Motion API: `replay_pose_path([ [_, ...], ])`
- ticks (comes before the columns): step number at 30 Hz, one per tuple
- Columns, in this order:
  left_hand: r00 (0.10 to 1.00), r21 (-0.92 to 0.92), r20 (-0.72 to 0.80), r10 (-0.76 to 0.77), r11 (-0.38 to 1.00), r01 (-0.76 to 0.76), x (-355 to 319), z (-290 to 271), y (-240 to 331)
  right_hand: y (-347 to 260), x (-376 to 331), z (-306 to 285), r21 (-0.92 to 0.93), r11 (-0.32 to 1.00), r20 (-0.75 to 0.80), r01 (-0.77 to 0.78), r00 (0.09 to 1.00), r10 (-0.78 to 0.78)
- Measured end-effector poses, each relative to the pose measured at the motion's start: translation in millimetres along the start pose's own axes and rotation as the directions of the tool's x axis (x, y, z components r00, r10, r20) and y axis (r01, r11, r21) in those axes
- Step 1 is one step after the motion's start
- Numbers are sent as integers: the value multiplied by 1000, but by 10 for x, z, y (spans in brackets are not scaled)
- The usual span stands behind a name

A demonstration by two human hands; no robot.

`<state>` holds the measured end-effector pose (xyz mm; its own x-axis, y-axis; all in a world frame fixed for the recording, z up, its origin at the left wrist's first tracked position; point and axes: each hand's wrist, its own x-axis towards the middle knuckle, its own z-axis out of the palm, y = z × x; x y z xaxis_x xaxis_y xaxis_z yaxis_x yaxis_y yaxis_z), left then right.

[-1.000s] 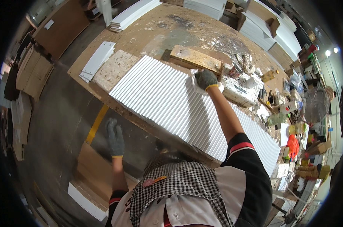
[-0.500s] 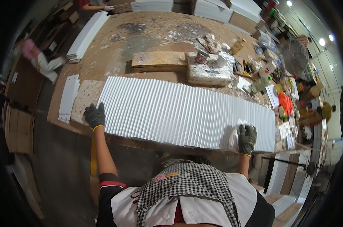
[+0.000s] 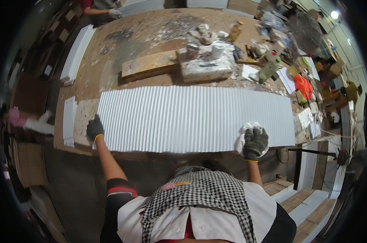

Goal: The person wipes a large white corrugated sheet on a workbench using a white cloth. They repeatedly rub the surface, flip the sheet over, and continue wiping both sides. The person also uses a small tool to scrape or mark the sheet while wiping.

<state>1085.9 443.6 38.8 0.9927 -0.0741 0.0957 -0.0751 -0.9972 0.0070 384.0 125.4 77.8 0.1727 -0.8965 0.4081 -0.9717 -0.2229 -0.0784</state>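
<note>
A long white ribbed panel lies along the near side of the worktable. My left hand, in a dark grey knit glove with a yellow cuff, is closed against the panel's left end. My right hand, gloved alike, holds a crumpled white cloth down near the panel's right front edge. The cloth bunches out around the fingers and partly hides the ribs beneath.
Beyond the panel sit a wooden block and a paint-spattered white block. Bottles, papers and an orange bag crowd the right side. White boards line the left edge. Another person's gloved hand is at the far left.
My right hand and the cloth have shifted slightly left along the panel. My left hand's spread fingers have drawn together at the panel's end. The head view has shifted.
</note>
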Motion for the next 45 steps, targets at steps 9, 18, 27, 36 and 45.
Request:
replay_pose_path([
  [9,929,-215,358,99,976,-21,-359,-142,123,229,196,-178,232,972,224,-41,975,-13],
  [18,993,-224,58,101,971,-86,-1143,-109,99,2819,1156,-493,745,380,451,-548,834,318],
  [27,848,81,399,348,908,-411,-840,-72,52,4501,1630,614,-295,837,703,-462,488,517],
  [36,950,-466,163,267,869,-164,-1170,-362,439,4386,1738,730,-320,855,818,-409,337,467],
  [45,847,-516,157,508,773,-369,-707,108,111,4186,1623,654,-300,869,843,-394,317,435],
])
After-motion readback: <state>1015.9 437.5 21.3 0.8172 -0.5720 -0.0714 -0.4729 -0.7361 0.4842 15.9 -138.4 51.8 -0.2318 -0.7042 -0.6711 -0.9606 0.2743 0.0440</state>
